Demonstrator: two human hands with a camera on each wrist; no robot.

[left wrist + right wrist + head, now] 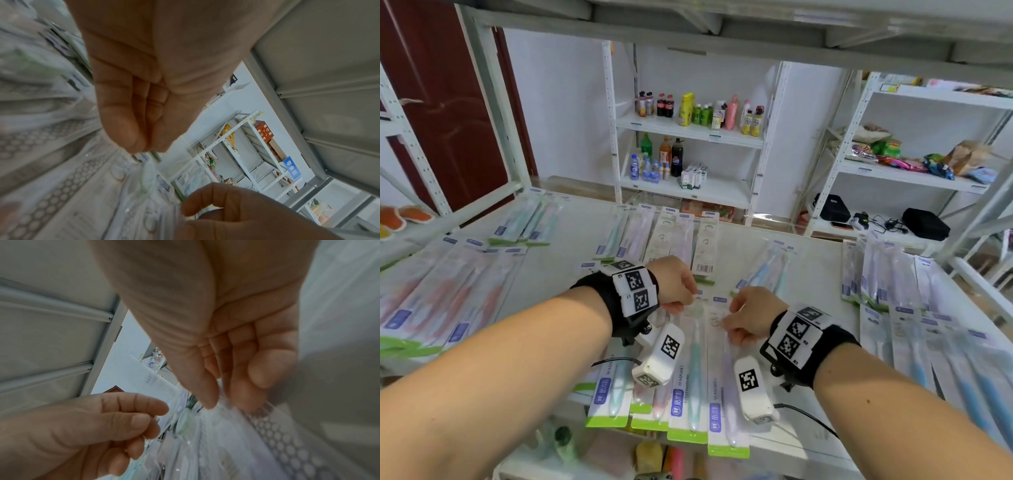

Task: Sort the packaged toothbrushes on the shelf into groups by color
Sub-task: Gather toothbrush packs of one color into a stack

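While the left hand [676, 284] pinches the top of the green toothbrush pack [693, 373], the right hand [751, 315] pinches the adjacent purple toothbrush pack [726, 387], both lying at the shelf [558, 270] front edge.

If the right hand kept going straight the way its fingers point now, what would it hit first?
The right hand points forward and left, pinching the top of the lilac toothbrush pack. Straight on, it would probably meet the left hand first; depth between them is unclear.
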